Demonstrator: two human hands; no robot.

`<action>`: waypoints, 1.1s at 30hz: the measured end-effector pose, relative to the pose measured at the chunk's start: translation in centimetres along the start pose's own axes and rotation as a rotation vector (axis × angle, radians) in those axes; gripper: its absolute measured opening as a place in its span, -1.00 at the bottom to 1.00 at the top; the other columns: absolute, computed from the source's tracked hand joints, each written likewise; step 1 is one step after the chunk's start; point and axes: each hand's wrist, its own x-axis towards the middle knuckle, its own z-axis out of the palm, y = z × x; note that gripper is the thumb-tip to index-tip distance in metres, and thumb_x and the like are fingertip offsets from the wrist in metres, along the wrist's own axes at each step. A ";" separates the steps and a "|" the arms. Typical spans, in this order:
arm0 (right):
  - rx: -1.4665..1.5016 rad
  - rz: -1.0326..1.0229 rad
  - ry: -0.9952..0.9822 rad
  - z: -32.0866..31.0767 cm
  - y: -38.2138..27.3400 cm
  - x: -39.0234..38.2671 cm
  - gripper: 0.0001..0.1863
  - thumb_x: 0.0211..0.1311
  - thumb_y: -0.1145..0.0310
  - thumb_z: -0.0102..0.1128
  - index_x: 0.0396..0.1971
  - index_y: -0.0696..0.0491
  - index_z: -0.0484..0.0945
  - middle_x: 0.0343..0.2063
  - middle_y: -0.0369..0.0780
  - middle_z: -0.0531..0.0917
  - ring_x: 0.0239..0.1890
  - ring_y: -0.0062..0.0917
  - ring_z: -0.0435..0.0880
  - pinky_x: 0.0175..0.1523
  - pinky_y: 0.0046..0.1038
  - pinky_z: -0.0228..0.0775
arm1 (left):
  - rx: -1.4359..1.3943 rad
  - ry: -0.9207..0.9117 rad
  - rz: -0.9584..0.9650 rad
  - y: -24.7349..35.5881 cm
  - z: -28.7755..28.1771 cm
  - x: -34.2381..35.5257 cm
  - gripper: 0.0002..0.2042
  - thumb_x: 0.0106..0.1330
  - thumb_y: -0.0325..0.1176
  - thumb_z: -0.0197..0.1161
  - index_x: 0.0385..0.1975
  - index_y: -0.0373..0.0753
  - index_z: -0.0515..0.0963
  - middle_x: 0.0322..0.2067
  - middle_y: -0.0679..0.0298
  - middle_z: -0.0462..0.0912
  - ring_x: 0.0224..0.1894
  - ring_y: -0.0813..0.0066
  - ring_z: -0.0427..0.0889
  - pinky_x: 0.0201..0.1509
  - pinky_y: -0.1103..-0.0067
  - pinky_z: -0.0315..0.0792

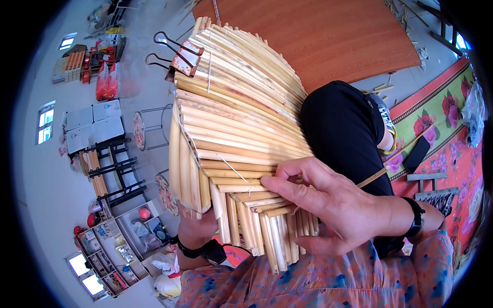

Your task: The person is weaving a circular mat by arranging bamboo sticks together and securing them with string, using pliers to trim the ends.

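A layered piece of pale straw sticks (239, 123) stands tilted before me, fanned at the top and stepped below, with white threads. A rusty binder clip (186, 59) grips its upper left. My right hand (328, 205) holds the lower right part, fingers curved over it and a fingertip pressed on a stick near a thread. My left hand (199, 223) is behind the piece's lower left, its fingers hidden. A long thin stick (376, 175) reaches out behind my right hand across my dark-trousered leg (339, 123).
A wooden board (349, 36) lies ahead. At right are floral mats (423, 123), a phone (417, 154), a small rack (434, 197) and a plastic bag (472, 118). At left stand stools (138, 131), stacked tables (97, 115) and shelving (105, 256).
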 end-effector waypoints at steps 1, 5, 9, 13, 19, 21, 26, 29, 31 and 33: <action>0.001 -0.003 -0.002 0.0 0.0 -0.1 -0.03 -0.19 0.34 0.45 0.34 0.21 0.23 0.07 -0.03 0.36 0.11 -0.17 0.41 0.17 -0.32 0.34 | 0.006 -0.004 0.003 0.0 0.0 0.0 -0.54 0.13 -0.49 0.36 0.09 -0.31 0.49 0.08 0.10 0.55 0.08 0.19 0.59 0.18 0.38 0.42; 0.052 -0.006 -0.033 -0.1 -0.2 0.0 -0.03 -0.19 0.34 0.45 0.34 0.21 0.24 0.07 -0.04 0.36 0.13 -0.17 0.39 0.18 -0.33 0.33 | 0.053 -0.008 -0.009 0.9 -0.5 -0.5 -0.57 0.11 -0.49 0.36 0.04 -0.30 0.51 0.03 0.10 0.57 0.03 0.15 0.60 0.13 0.38 0.44; 0.041 -0.011 -0.041 -0.3 -0.1 -0.1 -0.03 -0.17 0.34 0.45 0.35 0.21 0.22 0.07 -0.04 0.36 0.14 -0.18 0.39 0.19 -0.34 0.33 | 0.061 -0.028 0.011 0.7 -0.3 -0.1 -0.60 0.09 -0.49 0.35 -0.01 -0.28 0.53 -0.02 0.10 0.59 -0.01 0.12 0.62 0.08 0.37 0.46; 0.015 -0.001 -0.066 -0.8 -0.1 0.0 -0.03 -0.13 0.33 0.45 0.36 0.21 0.20 0.09 -0.03 0.33 0.14 -0.20 0.39 0.20 -0.35 0.32 | 0.078 -0.055 0.065 1.0 0.1 0.5 -0.63 0.07 -0.49 0.35 -0.06 -0.27 0.55 -0.07 0.09 0.61 -0.05 0.08 0.63 0.03 0.37 0.48; 0.049 0.006 -0.094 -0.7 -0.7 0.5 -0.03 -0.07 0.28 0.43 0.36 0.26 0.15 0.11 0.02 0.30 0.11 -0.17 0.39 0.20 -0.31 0.29 | 0.151 -0.144 0.362 5.0 0.4 3.9 -0.78 0.01 -0.50 0.35 -0.31 -0.25 0.54 -0.40 0.12 0.58 -0.35 0.01 0.60 -0.30 0.37 0.46; 0.018 0.025 -0.124 -1.2 -1.1 0.5 0.00 -0.02 0.12 0.48 0.33 0.31 0.17 0.09 0.03 0.32 0.12 -0.21 0.38 0.21 -0.31 0.27 | 0.074 -0.157 0.367 5.5 0.8 5.0 -0.85 0.01 -0.50 0.36 -0.44 -0.25 0.52 -0.57 0.13 0.53 -0.50 -0.01 0.57 -0.46 0.37 0.43; -0.133 0.160 -0.125 -1.5 -3.3 1.4 0.27 -0.35 -0.24 0.60 0.27 0.33 0.22 0.12 0.07 0.34 0.12 -0.22 0.44 0.17 -0.29 0.35 | -0.003 -0.402 0.314 5.6 -0.4 6.6 -0.85 0.12 -0.48 0.30 -0.31 -0.32 0.62 -0.44 0.06 0.66 -0.43 0.03 0.64 -0.36 0.41 0.50; -0.270 0.286 -0.091 -0.7 -5.7 2.0 0.36 -0.54 -0.32 0.62 0.24 0.30 0.24 0.13 0.05 0.37 0.11 -0.24 0.50 0.01 -0.29 0.52 | -0.173 -0.393 0.321 5.0 0.7 6.6 -0.82 0.06 -0.58 0.27 -0.30 -0.33 0.60 -0.56 0.13 0.64 -0.56 0.29 0.65 -0.43 0.47 0.48; -0.349 0.425 -0.057 -0.1 -7.2 2.4 0.26 -0.40 -0.25 0.62 0.24 0.27 0.24 0.16 0.00 0.38 0.16 -0.28 0.48 0.07 -0.28 0.50 | -0.310 -0.502 0.122 5.9 1.1 7.0 -0.84 0.14 -0.59 0.24 -0.27 -0.37 0.59 -0.54 0.20 0.66 -0.51 0.40 0.66 -0.39 0.54 0.49; -0.536 0.463 -0.055 0.6 -8.6 3.1 0.10 -0.24 -0.09 0.57 0.24 0.27 0.25 0.09 -0.03 0.46 0.08 -0.29 0.55 0.05 -0.29 0.50 | -0.445 -0.399 0.274 4.8 2.9 6.6 -0.91 0.21 -0.55 0.22 -0.32 -0.39 0.57 -0.50 0.18 0.65 -0.46 0.49 0.64 -0.36 0.56 0.48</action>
